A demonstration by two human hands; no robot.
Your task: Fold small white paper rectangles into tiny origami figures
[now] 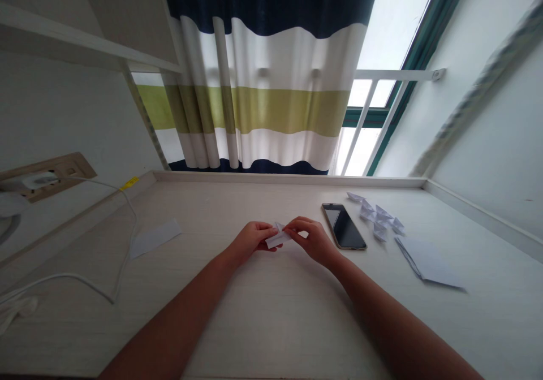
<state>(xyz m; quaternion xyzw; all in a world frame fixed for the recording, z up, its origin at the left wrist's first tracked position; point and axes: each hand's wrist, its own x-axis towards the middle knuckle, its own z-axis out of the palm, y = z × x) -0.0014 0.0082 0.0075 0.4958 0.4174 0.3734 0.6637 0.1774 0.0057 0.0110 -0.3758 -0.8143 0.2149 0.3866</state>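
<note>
My left hand (pixel 250 242) and my right hand (pixel 311 240) meet at the middle of the pale wooden desk (pixel 263 202). Between their fingers they pinch a small folded piece of white paper (pixel 278 237), with each hand gripping one end. To the right of my right hand, a black smartphone (pixel 343 226) lies face up, not touching it. Beyond the phone sit several small folded white paper shapes (pixel 376 216). A stack of white paper sheets (pixel 427 262) lies at the right, and a loose white paper strip (pixel 155 238) lies left of my left hand.
A white cable (pixel 134 213) runs from a wall socket (pixel 48 176) across the desk's left side. A raised lip (pixel 288 177) edges the far side of the desk. Behind it hang a striped curtain (pixel 263 108) and a window (pixel 365 151).
</note>
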